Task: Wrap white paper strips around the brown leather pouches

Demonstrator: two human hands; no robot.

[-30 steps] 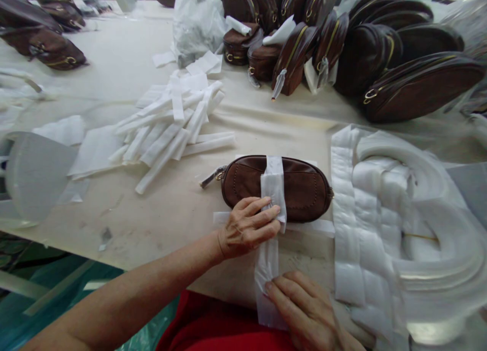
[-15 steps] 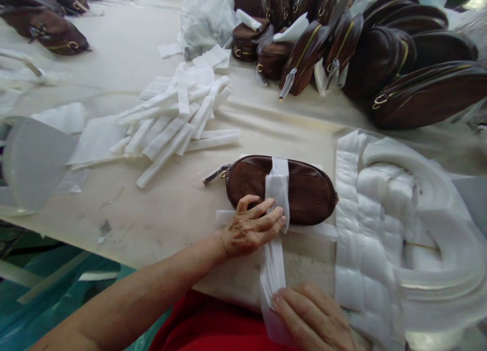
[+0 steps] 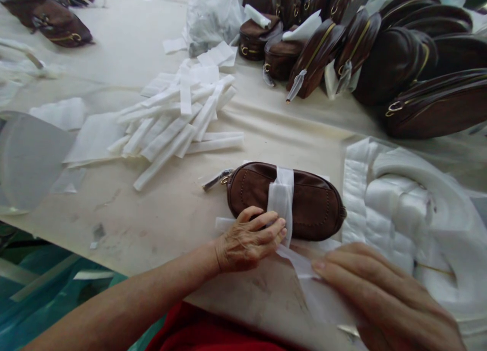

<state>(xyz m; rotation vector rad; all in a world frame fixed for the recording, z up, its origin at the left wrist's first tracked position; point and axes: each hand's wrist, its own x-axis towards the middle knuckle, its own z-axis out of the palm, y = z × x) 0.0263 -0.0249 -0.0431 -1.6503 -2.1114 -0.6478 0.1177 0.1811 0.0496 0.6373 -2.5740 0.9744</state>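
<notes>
A brown oval pouch [image 3: 312, 204] lies on the table with a white foam strip [image 3: 280, 196] around its middle. The fingers of my left hand [image 3: 249, 238] press on the strip at the pouch's near edge, somewhat spread. From there the strip's loose tail [image 3: 323, 295] runs toward the lower right. My right hand [image 3: 384, 290] pinches the tail between thumb and fingers. The pouch's zipper pull [image 3: 216, 179], wrapped in clear film, sticks out to the left. Another white strip lies partly under the pouch.
White strips [image 3: 171, 112] are heaped left of centre. Many brown bags [image 3: 395, 67] stand at the back right. A roll of white padding [image 3: 456, 214] sits on the right. Behind the strips is a clear plastic bag [image 3: 213, 16]. The table edge [image 3: 76, 252] crosses the lower left.
My right hand has moved right and up, swinging the strip's tail away from its straight-down line. My left hand stays on the strip. The whole view has shifted slightly.
</notes>
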